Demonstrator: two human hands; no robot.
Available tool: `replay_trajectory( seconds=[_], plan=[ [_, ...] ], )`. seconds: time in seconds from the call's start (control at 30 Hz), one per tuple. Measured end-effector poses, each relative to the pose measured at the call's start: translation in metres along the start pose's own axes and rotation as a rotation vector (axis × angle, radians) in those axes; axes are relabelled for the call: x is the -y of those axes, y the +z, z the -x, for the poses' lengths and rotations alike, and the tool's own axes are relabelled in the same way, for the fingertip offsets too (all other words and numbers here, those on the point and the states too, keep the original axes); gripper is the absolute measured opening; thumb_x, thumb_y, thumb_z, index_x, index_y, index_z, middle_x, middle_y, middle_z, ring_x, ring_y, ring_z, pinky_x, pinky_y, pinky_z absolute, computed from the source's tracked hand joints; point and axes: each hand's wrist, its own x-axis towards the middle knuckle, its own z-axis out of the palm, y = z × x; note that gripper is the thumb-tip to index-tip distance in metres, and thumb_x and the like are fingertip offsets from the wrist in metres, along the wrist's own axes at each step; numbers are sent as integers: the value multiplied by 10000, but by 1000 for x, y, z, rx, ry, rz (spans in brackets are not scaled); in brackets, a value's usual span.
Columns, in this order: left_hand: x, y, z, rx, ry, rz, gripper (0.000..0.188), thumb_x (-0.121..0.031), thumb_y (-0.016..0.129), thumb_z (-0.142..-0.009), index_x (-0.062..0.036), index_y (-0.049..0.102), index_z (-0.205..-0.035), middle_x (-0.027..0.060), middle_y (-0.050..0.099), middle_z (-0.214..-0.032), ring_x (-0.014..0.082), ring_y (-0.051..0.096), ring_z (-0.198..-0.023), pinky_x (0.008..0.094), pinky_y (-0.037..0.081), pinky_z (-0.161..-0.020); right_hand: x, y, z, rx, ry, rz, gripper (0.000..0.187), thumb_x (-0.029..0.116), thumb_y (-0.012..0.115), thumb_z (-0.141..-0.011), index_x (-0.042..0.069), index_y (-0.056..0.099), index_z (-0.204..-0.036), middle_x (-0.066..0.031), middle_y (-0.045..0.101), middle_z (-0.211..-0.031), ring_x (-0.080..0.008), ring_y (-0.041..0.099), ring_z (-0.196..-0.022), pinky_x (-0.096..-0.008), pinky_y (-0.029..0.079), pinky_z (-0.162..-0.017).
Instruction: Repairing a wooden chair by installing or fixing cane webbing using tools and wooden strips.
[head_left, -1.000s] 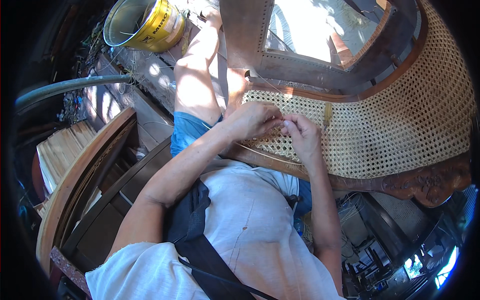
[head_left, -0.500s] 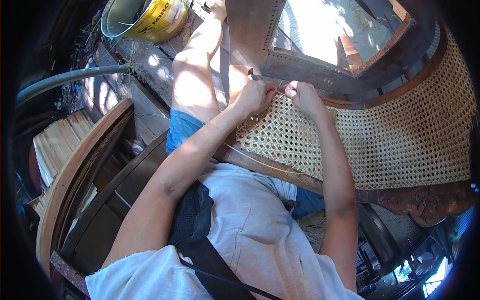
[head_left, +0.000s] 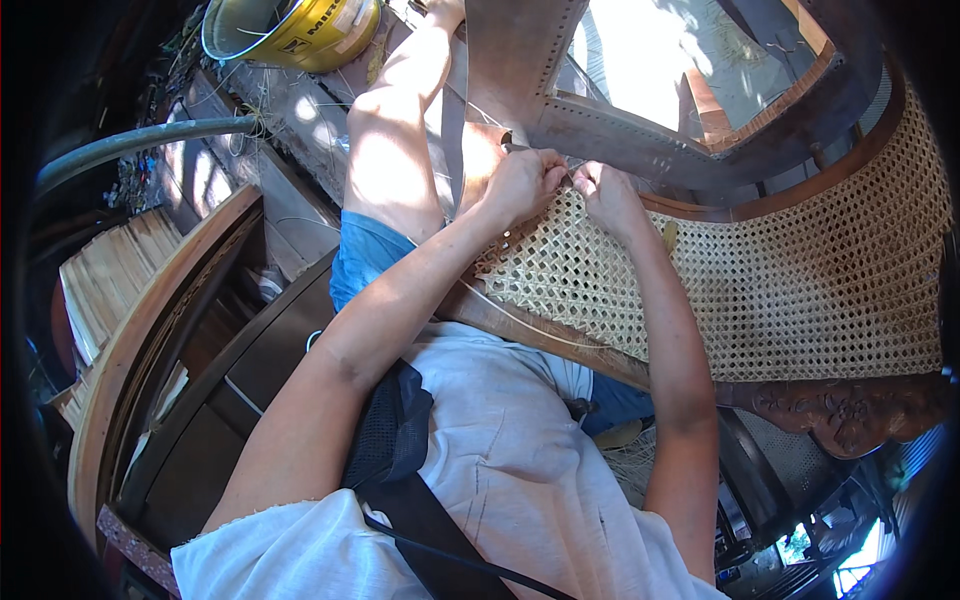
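Head view: bucket (head_left: 320, 38) at 11 o'clock, frame (head_left: 510, 60) at 1. Right forearm (head_left: 680, 335) blocks part of cane (head_left: 800, 290), toward 3 — long axis roughly 9-to-3, carved rail (head_left: 840, 412) toward 4. Versus a second ago, hands higher, at cane's far edge. Left hand (head_left: 525, 187), right hand (head_left: 607, 197): fingertips pinched — can't tell on what.

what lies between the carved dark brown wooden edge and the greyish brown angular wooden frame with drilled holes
In the head view, the pale woven cane panel lies there, then, nearer the drilled frame, a curved brown wooden rail.
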Motion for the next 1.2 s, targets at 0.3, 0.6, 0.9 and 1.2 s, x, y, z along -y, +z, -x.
replay_trajectory(
  seconds=[0.3, 0.6, 0.9, 1.2],
  plan=[
    [4, 2, 0, 6, 10, 12, 203, -199, 623, -928, -27, 696, -1008, 168, 702, -819, 278, 680, -723, 368, 524, -694, -4, 1, -1, 9, -15, 28, 173, 136, 563, -942, -20, 635, -957, -280, 652, -900, -450, 630, -896, -483, 487, -813],
    [8, -4, -2, 100, 21, 6, 229, -216, 628, -885, 0, 703, -896, 157, 668, -698, 214, 644, -626, 353, 513, -626, 1, 2, 2, 48, -141, 231, 123, 84, 571, -905, 9, 637, -976, -273, 638, -996, -421, 627, -984, -495, 501, -842],
    [8, 2, -3, 75, -22, -72, 265, -250, 628, -851, -3, 720, -864, 185, 691, -734, 294, 676, -661, 388, 535, -668, -14, 15, 1, -60, -162, 268, 245, 63, 581, -879, 35, 668, -1107, -273, 666, -998, -408, 656, -932, -483, 519, -828],
    [1, -1, 4, 56, -11, -157, 264, -244, 577, -846, -30, 721, -900, 234, 697, -852, 394, 687, -818, 478, 551, -768, 50, 31, 284, -471, 306, -176, 169, 157, 617, -950, -2, 633, -896, -126, 634, -781, -249, 621, -680, -335, 486, -637]
  ],
)
